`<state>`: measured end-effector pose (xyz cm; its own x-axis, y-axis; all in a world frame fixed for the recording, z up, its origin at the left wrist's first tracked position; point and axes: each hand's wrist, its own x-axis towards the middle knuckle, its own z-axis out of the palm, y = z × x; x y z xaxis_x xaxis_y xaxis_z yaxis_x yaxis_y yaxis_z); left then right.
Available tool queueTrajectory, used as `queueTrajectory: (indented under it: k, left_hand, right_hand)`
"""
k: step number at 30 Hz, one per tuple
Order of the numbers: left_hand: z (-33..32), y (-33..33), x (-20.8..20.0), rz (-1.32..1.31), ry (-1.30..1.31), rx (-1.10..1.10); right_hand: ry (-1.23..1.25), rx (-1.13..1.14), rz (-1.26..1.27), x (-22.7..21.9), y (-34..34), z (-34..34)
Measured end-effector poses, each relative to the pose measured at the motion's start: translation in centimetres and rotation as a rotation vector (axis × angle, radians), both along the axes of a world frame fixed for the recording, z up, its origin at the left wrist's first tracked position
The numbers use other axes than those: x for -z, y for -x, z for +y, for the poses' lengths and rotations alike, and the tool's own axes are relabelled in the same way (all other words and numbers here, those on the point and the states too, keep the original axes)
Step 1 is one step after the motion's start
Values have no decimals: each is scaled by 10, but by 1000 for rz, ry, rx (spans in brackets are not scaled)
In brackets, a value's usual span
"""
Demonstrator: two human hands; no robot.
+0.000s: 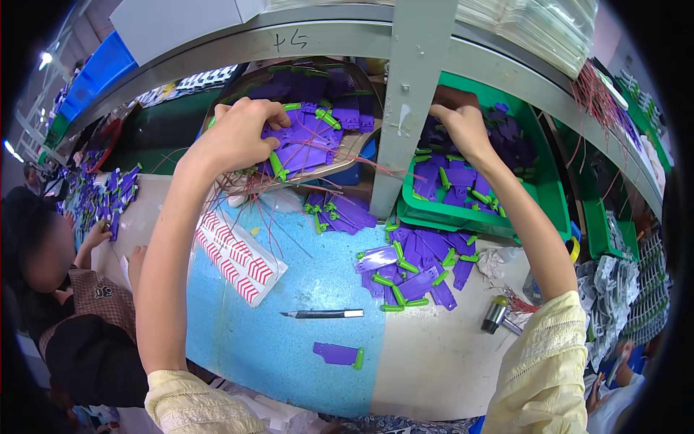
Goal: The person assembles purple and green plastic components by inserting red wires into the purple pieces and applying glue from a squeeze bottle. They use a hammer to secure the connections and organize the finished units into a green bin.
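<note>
My left hand (249, 136) is over a brown tray (353, 153) heaped with flat purple plastic pieces (307, 148) that have bright green ends. Its fingers are bent but apart, touching the heap, and I see nothing held between them. My right hand (463, 129) reaches into a green bin (481, 223) of similar purple and green pieces, behind a metal post. Shadow hides its fingertips. Below the bin, a loose pile of these pieces (416, 267) lies on the table. One single purple piece (336, 353) with a green end rests near the front edge.
A craft knife (322, 314) lies mid-table, near a white packet with red stripes (240, 257). Thin red wires hang over the tray's edge. A metal post (406, 108) and shelf rail stand between my hands. At left, another person (72, 289) handles purple pieces.
</note>
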<state>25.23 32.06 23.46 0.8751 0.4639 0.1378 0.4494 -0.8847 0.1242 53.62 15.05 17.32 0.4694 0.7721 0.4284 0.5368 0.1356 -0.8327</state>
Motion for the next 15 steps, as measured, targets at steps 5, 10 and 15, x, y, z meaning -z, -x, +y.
queueTrajectory:
  k: [5, 10, 15]
  left_hand:
    - [17, -3, -7, 31, 143, 32]
    - [24, -8, -19, -263, 225, -1]
    - [-1, -5, -27, -717, 286, -20]
  right_hand:
    - [39, 51, -31, 1, 14, -40]
    - [-68, 37, 30, -1, 24, -69]
    - [-128, 29, 61, -18, 50, -96]
